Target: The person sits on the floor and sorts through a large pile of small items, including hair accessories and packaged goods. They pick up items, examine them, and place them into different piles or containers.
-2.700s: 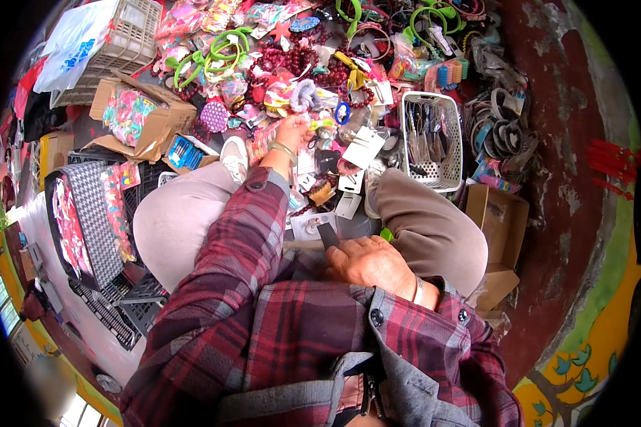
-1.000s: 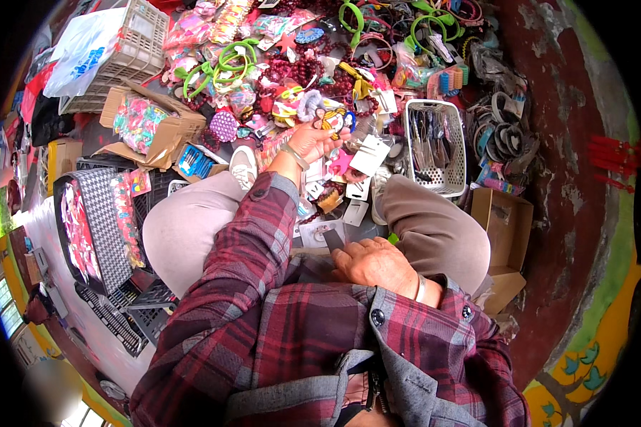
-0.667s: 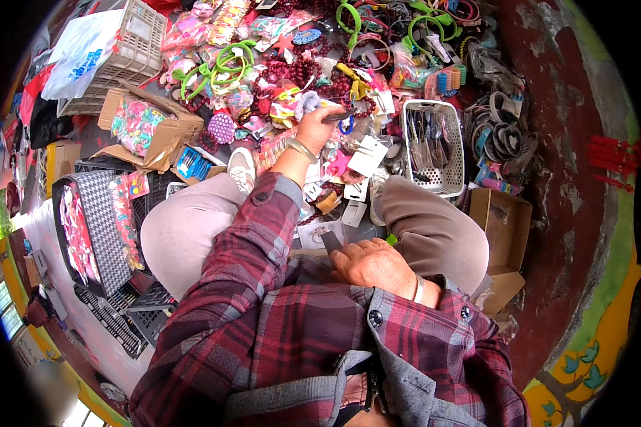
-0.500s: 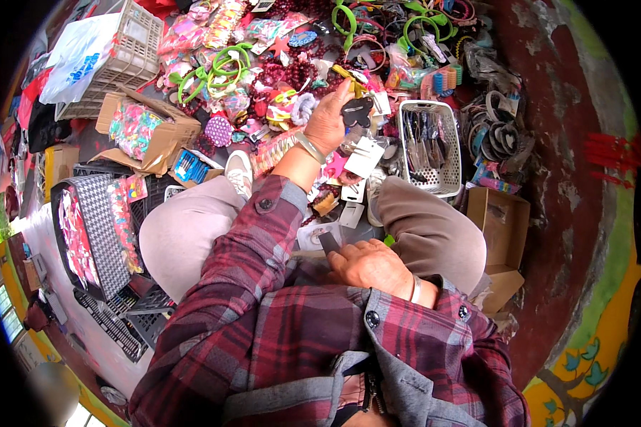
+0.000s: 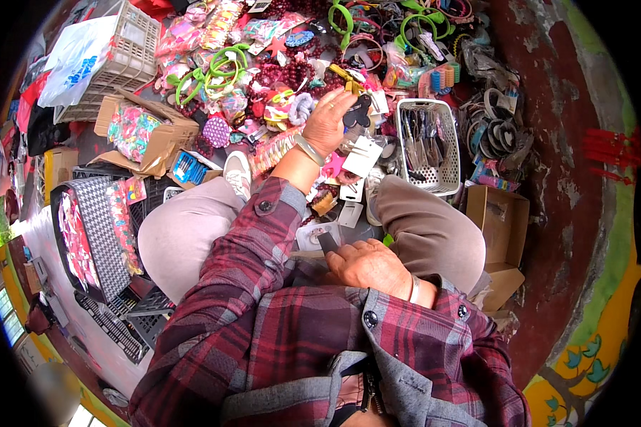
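My left hand [image 5: 327,121] reaches over a heap of hair accessories, its fingers stretched out and apart. Just right of its fingertips lies a black, lobed hair piece [image 5: 357,112], with an olive-yellow ribbon-like piece [image 5: 350,84] beyond it. I cannot make out anything held in this hand. My right hand [image 5: 372,264] stays near my lap, fingers curled on a dark grey flat piece [image 5: 328,243] that sticks out to the left. White cards [image 5: 363,156] lie between my shoes, and a clear packet with a white card [image 5: 316,235] lies beside the grey piece.
A white perforated basket [image 5: 451,167] with packed items stands at the right, near dark headbands [image 5: 496,142]. Open cardboard boxes sit left [image 5: 165,142] and right [image 5: 502,228]. A grey crate [image 5: 137,43] stands far left; green headbands [image 5: 224,67] lie in the heap.
My left hand's fingers have opened and spread, drawing slightly left of the black hair piece. My right hand and the grey piece stay nearly where they were.
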Available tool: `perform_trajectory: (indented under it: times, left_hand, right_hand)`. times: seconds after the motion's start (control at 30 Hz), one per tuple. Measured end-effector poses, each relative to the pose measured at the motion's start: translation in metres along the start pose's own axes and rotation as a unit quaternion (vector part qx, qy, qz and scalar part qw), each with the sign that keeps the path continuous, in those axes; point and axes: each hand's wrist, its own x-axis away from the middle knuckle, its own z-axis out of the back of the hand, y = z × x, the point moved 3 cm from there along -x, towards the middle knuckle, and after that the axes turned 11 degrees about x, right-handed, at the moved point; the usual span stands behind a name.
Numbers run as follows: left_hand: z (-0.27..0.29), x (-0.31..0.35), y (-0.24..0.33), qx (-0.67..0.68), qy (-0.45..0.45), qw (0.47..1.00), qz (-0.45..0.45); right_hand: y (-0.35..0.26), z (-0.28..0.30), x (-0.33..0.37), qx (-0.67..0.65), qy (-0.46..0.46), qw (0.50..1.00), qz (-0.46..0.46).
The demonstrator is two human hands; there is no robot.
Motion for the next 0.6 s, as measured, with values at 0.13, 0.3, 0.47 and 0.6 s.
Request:
perform_trajectory:
  times: [0.13,0.3,0.47,0.6]
  left_hand:
    - [-0.002,0.006,-0.008,0.028,-0.001,0.998,0.055]
    - [-0.02,0.024,-0.033,0.351,0.071,0.83,0.427]
    - [-0.017,0.029,-0.039,0.586,0.077,0.656,0.469]
    - [-0.012,0.033,-0.041,0.614,0.099,0.612,0.489]
  right_hand:
    - [0.0,0.0,0.0,-0.001,0.001,1.0,-0.001]
    - [-0.001,0.0,0.0,-0.011,-0.005,1.0,-0.009]
    - [0.0,0.0,0.0,-0.011,-0.01,1.0,-0.009]
    - [-0.001,-0.001,-0.001,-0.002,-0.021,1.0,-0.01]
